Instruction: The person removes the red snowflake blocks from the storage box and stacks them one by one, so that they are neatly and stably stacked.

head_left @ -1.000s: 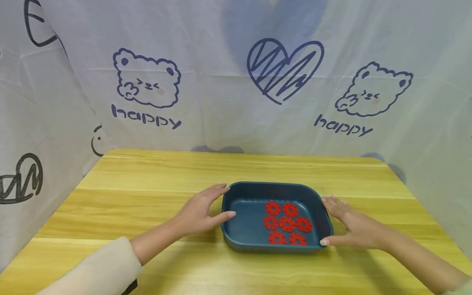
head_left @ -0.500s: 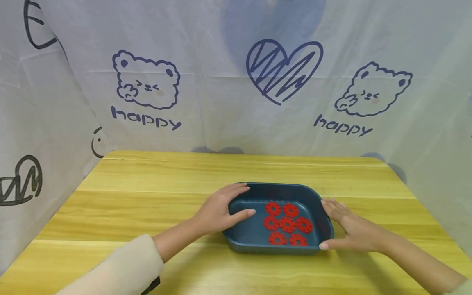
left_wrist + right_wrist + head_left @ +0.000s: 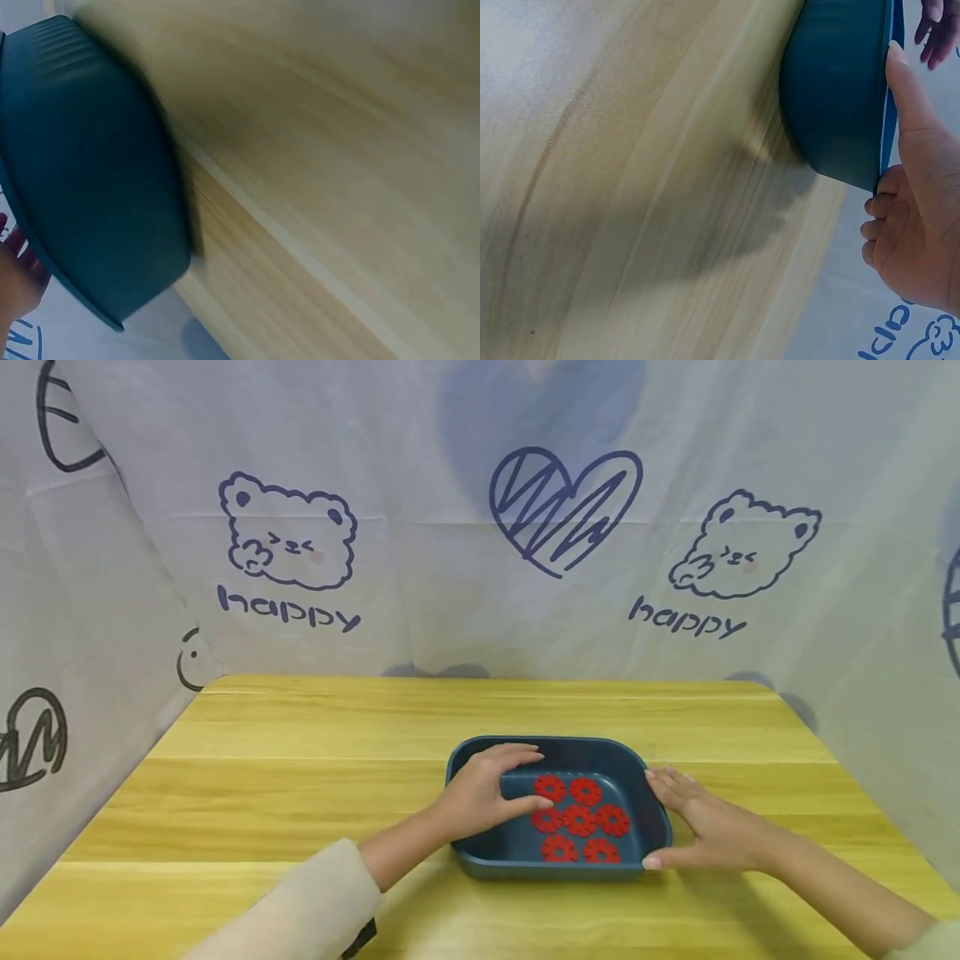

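Left hand (image 3: 480,792), open, farther over blue tray (image 3: 543,871), red disc (image 3: 545,826) part-hidden; right hand (image 3: 703,827) with grip on rim (image 3: 570,739)

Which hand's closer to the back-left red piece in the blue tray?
Left. The left hand is over the tray, close to the back-left red piece; the right hand is farther, at the tray's right end.

Tray (image 3: 540,870) smooth, satin; 7 discs (image 3: 588,823) matt; tabletop (image 3: 255,793) wood-grain, slightly glossy; backdrop (image 3: 427,585) cloth.
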`<action>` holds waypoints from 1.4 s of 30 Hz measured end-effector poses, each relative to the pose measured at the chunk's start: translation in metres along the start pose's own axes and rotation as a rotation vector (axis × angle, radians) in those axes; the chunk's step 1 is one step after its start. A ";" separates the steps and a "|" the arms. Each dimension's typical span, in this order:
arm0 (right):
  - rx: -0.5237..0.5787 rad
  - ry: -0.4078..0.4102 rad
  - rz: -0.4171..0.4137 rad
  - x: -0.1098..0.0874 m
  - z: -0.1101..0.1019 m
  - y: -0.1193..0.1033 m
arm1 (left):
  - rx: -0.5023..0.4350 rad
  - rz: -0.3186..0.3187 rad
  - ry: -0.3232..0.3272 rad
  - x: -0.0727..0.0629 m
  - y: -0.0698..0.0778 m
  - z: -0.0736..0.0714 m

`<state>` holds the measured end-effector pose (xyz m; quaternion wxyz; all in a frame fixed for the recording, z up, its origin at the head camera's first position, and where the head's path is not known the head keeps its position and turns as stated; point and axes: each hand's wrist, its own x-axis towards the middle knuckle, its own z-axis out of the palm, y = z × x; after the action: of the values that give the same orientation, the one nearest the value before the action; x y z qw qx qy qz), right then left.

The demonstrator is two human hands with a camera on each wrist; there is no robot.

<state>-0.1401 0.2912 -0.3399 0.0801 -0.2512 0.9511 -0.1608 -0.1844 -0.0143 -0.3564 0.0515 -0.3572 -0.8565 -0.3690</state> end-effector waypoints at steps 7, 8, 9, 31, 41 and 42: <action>-0.008 -0.003 -0.001 0.001 0.000 -0.001 | 0.076 0.013 -0.096 0.010 -0.002 0.011; -0.007 -0.004 0.000 0.001 0.000 -0.001 | 0.086 0.012 -0.107 0.011 -0.002 0.012; -0.003 -0.006 0.001 0.001 0.001 -0.001 | 0.098 0.006 -0.117 0.011 -0.003 0.014; 0.014 -0.023 0.005 0.002 -0.002 0.000 | 0.308 -0.140 -0.319 0.020 -0.013 0.033; 0.007 -0.036 0.004 0.003 -0.002 0.000 | 0.336 -0.151 -0.333 0.019 -0.010 0.034; 0.008 -0.040 0.005 0.003 -0.002 0.000 | 0.337 -0.152 -0.332 0.019 -0.010 0.034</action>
<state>-0.1435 0.2903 -0.3381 0.1005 -0.2518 0.9493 -0.1592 -0.1987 0.0144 -0.3803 -0.0592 -0.3338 -0.9271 -0.1598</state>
